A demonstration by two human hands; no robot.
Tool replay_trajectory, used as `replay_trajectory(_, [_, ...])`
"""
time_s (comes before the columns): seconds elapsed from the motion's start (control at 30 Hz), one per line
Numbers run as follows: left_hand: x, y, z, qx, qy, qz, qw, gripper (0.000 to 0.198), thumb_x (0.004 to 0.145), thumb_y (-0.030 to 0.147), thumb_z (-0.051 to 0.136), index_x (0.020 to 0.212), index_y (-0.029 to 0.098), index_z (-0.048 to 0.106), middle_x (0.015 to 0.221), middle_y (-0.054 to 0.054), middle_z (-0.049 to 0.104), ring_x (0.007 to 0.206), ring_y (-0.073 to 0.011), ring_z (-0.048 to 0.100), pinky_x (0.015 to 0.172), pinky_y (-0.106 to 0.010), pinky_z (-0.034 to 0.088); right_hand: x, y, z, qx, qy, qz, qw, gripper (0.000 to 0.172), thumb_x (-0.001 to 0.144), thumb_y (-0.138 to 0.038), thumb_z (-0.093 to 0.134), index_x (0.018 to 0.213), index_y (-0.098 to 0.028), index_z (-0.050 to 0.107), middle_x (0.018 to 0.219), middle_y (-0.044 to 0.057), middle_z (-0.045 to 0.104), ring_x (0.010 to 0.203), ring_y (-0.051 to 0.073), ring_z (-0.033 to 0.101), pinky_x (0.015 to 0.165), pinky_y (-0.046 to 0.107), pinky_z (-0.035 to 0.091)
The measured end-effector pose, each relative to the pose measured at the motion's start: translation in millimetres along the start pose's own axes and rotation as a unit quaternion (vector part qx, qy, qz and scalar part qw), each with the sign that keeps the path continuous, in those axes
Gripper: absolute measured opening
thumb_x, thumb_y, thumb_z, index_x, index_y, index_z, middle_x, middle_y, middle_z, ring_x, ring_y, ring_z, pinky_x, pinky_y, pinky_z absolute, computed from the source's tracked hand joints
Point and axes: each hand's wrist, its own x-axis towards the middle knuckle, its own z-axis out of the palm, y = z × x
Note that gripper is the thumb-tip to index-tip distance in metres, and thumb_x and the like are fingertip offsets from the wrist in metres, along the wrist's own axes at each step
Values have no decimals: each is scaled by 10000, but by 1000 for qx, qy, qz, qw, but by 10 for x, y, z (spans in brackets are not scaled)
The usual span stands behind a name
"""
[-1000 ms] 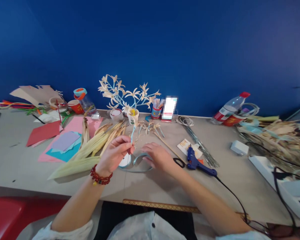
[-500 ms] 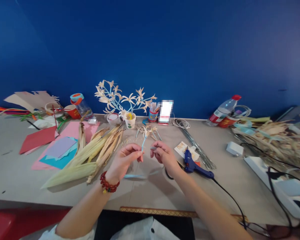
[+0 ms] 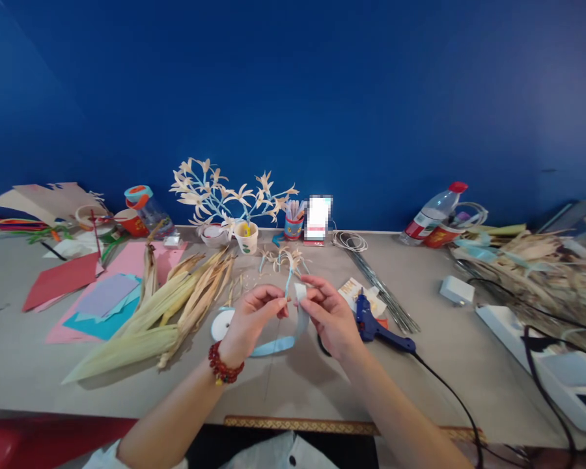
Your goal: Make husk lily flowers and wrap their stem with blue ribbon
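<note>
Hands drew together; I noted left hand (image 3: 252, 319) pinched on flower stem (image 3: 288, 283); right hand (image 3: 330, 317) fingers clamped on blue ribbon (image 3: 293, 333), its end just beside the stem.

Ribbon (image 3: 293, 333), centre: pale blue, smooth, slight sheen.
Flower stem (image 3: 288, 281): matt blue wrap.
Husks (image 3: 176, 303), left of centre: dry, fibrous, matt.
Paper sheets (image 3: 105, 296), left: flat, matt.
Glue gun (image 3: 374, 322): glossy blue plastic.
Wires (image 3: 385, 293): thin bright metal.
Table (image 3: 29, 352): matt grey, smooth.
</note>
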Motion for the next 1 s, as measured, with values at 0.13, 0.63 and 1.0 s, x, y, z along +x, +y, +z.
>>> replay_trajectory(0.13, [12,-68,-4,-7,-2,7,1000,72,801,241,716,809,174,691,716,-4,675,671,-118,598,669,-242,466,-75,-24,25,-57,-19,-26,998,248,738,-268,805,959,-243,696,784,-3,712,744,147,666,717,253,489])
replay_trajectory(0.63, [-93,22,68,19,23,20,999,89,787,247,715,774,170,672,693,7,639,658,-111,590,645,-223,495,-90,-69,136,-341,-30,-196,919,139,908,-263,629,784,-200,622,694,-20,657,614,102,573,565,199,422])
replay_trajectory(1.0, [-138,-32,47,112,30,65,991,91,849,217,633,775,164,635,752,-21,625,732,-138,585,710,-258,506,-95,-30,244,-383,42,-268,883,167,881,-230,635,730,-201,571,624,-32,609,553,106,555,554,215,435])
